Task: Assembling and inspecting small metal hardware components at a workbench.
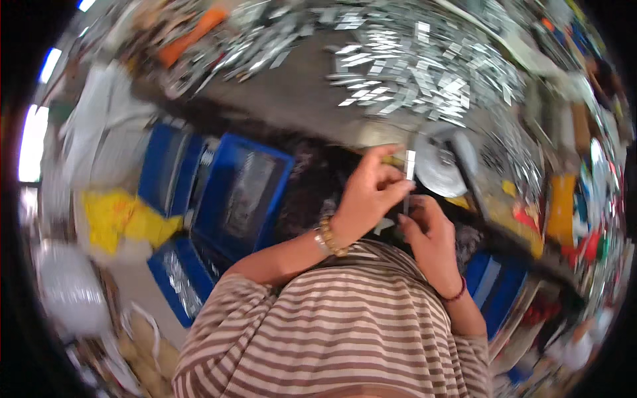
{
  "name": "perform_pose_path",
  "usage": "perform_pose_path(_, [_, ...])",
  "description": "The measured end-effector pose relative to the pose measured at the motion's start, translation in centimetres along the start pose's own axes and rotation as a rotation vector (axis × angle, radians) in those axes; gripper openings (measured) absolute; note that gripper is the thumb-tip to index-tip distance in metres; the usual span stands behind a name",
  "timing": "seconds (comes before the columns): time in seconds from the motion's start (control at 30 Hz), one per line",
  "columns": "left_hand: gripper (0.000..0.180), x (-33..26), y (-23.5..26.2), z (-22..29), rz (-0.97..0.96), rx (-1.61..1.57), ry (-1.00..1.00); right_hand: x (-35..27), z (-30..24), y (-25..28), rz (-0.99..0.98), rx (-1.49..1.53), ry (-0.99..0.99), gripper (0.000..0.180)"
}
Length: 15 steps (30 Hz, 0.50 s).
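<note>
My left hand (373,192) is raised over the near edge of the worktable, thumb and fingers pinching a thin, shiny metal strip (410,166). The strip stands nearly upright, its upper end catching the light. Just below and to the right, my right hand (431,233) has its fingers curled and pinched around the strip's lower end, which they partly hide. Beyond my hands lies a round, pale grey disc (438,169), with a dark bar (468,172) slanting across its right side. Motion blur softens the fine detail.
Many loose metal strips (398,69) are heaped across the table's far side. An orange object (192,38) lies far left. Blue bins (286,166) stand left of me, near a yellow bag (123,219). Another blue bin (507,285) is at my right, below a yellow-orange item (564,209).
</note>
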<state>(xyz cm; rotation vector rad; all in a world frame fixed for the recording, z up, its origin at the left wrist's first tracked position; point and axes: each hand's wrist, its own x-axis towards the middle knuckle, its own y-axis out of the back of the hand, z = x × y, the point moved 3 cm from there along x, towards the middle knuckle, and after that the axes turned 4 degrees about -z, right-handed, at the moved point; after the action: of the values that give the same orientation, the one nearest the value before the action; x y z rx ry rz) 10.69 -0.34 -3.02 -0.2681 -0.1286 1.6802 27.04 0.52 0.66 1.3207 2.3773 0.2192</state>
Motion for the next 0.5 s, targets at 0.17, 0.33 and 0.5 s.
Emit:
perform_pose_path(0.17, [0.055, -1.8, 6.0, 0.5, 0.193, -0.102, -0.033, 0.3, 0.6, -1.0, -0.152, 0.092, -0.053, 0.051])
perform_pose_path(0.33, [0.05, -7.8, 18.8, -4.1, 0.703, 0.244, 0.075, 0.9, 2.1, -1.4, -0.238, 0.123, -0.092, 0.049])
perform_pose_path(0.5, [0.048, -17.3, 31.6, -13.9, 1.178, 0.357, 0.332, 1.7, 2.4, -2.6, -0.302, 0.105, -0.106, 0.046])
